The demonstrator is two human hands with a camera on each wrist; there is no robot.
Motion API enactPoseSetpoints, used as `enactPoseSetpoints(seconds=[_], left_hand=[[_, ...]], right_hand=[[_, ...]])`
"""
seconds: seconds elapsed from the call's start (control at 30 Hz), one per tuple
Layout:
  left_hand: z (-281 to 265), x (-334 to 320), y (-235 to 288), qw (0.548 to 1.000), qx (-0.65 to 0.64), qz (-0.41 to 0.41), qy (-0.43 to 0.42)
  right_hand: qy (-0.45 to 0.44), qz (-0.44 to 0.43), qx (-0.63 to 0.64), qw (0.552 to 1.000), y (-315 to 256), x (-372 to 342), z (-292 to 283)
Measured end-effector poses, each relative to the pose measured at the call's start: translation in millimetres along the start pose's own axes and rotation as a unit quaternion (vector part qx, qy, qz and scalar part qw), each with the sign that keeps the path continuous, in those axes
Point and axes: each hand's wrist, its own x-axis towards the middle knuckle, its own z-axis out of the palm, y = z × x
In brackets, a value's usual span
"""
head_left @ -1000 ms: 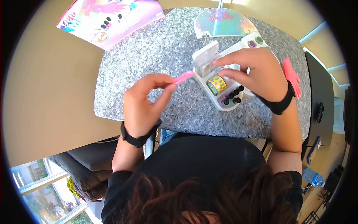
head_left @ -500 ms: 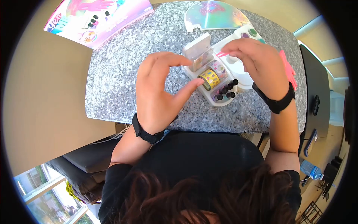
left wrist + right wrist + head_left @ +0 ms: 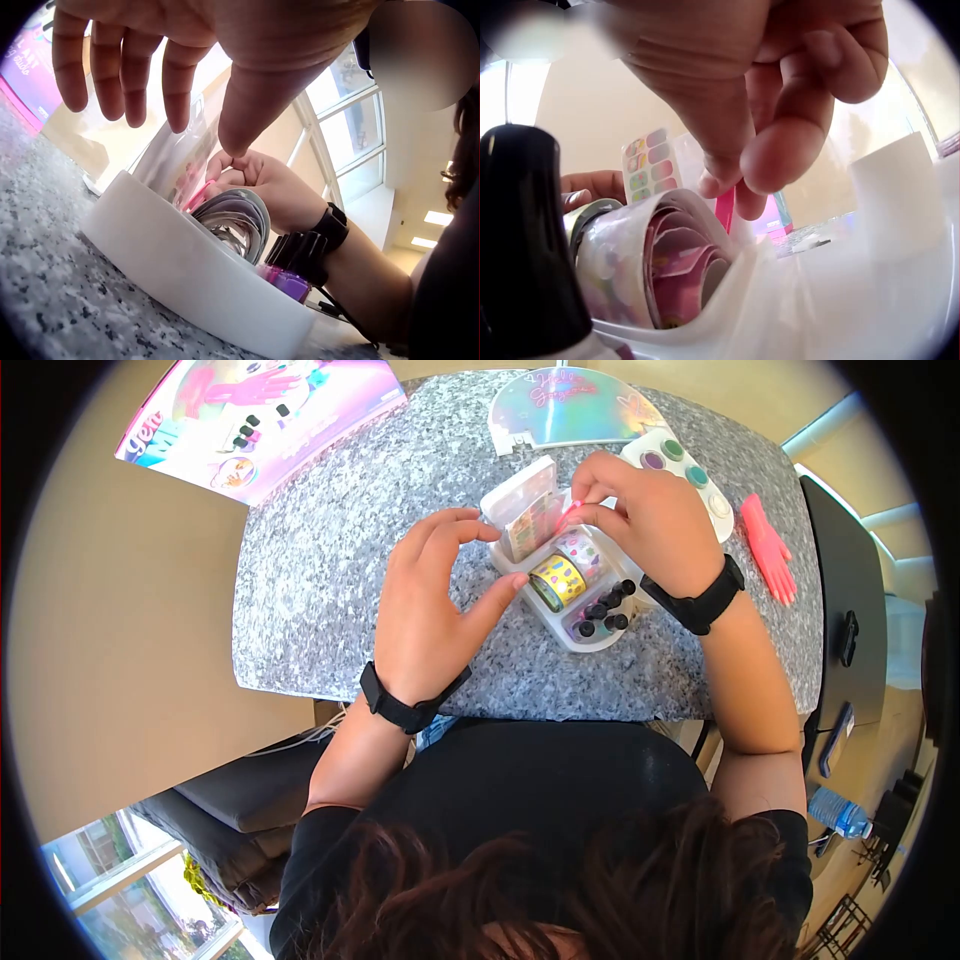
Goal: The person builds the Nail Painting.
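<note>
My right hand (image 3: 655, 525) pinches a small pink tool (image 3: 568, 514) between thumb and fingertips, at the tray's slot beside the sticker sheets (image 3: 532, 525). In the right wrist view the pink piece (image 3: 725, 210) points down behind a patterned roll (image 3: 615, 262). My left hand (image 3: 428, 595) is spread at the left side of the white tray (image 3: 172, 255), thumb near the yellow patterned roll (image 3: 556, 581), holding nothing. Black-capped polish bottles (image 3: 606, 610) stand in the tray's front compartment.
A pink plastic hand (image 3: 768, 550) lies at the right of the speckled table (image 3: 330, 580). Behind the tray lies a shiny semicircular panel (image 3: 570, 410). Round coloured pots (image 3: 672, 451) sit at back right, and a printed box (image 3: 260, 420) at back left.
The pink tool has passed from my left hand to my right, which has moved left and down to the tray's slot. My left hand has opened and moved closer to the tray.
</note>
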Motion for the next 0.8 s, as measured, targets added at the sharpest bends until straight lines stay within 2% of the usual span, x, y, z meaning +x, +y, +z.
enactPoseSetpoints(seconds=[0.17,0.4,0.47,0.6,0.67,0.73,0.77,0.8], left_hand=[[3,-2,1,1.0,0.003,-0.015,0.003],[3,-2,0,1.0,-0.001,-0.021,0.008],[4,-2,1,1.0,0.003,-0.027,-0.002],[7,-6,2,0.999,-0.027,-0.032,-0.012],[8,-6,7,0.996,-0.032,-0.087,-0.007],[10,-10,3,0.997,-0.044,-0.068,-0.008],[11,-11,1,0.996,-0.037,-0.079,-0.003],[11,-9,-2,0.995,-0.028,-0.091,0.002]], right_hand=[[-0.014,-0.007,-0.039,0.999,-3,2,-3],[-0.01,0.002,-0.012,1.0,-2,2,-1],[0.013,-0.039,-0.021,0.999,-4,0,1],[0.016,-0.047,-0.067,0.997,-8,-8,0],[0.005,-0.048,-0.081,0.996,-6,-14,-5],[-0.056,-0.041,-0.08,0.994,-10,-22,-15],[-0.048,-0.035,-0.051,0.997,-10,-29,-21],[0.023,-0.017,-0.032,0.999,-11,-38,-26]])
